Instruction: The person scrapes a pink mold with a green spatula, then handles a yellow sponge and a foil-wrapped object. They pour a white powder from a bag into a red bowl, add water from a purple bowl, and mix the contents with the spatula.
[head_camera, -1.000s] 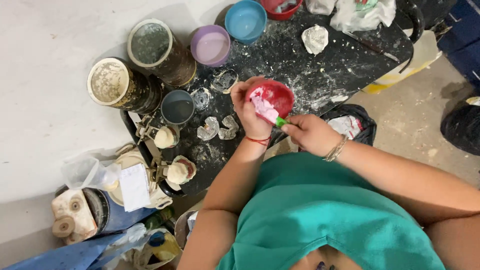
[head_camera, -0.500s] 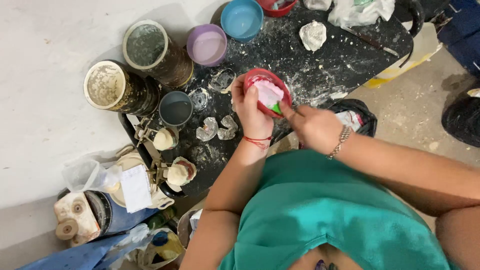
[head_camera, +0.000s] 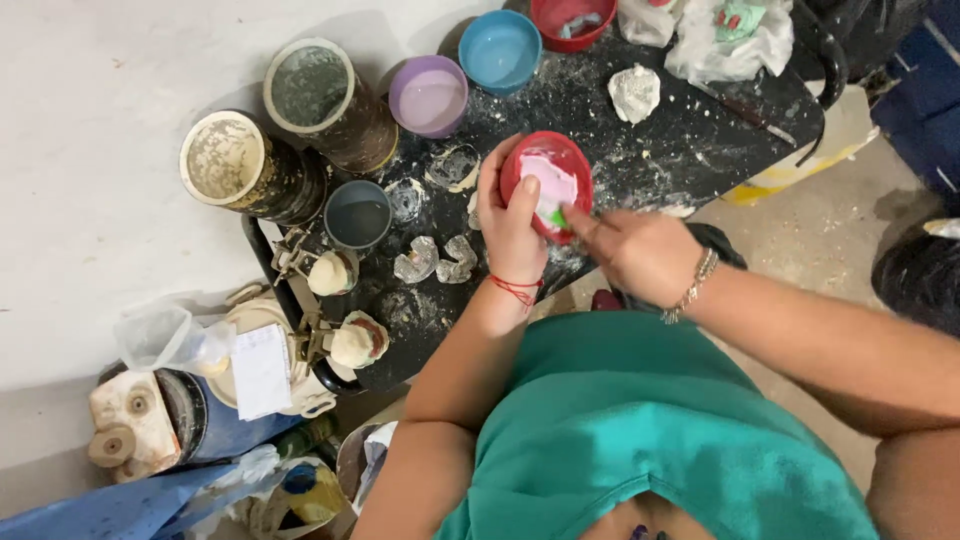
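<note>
While the left hand (head_camera: 512, 225) grips the red bowl (head_camera: 547, 185) by its rim above the dusty black counter (head_camera: 690, 130), the right hand (head_camera: 635, 255) is closed on a green-handled spatula (head_camera: 556, 214) dipped in the pink paste, so mixing looks to be the step in hand; the next stroke calls for a firm hold on the bowl and scraping along its wall. Compared with half a second ago, the bowl sits a little lower and tilts less, and the right hand has drawn nearer its rim
</note>
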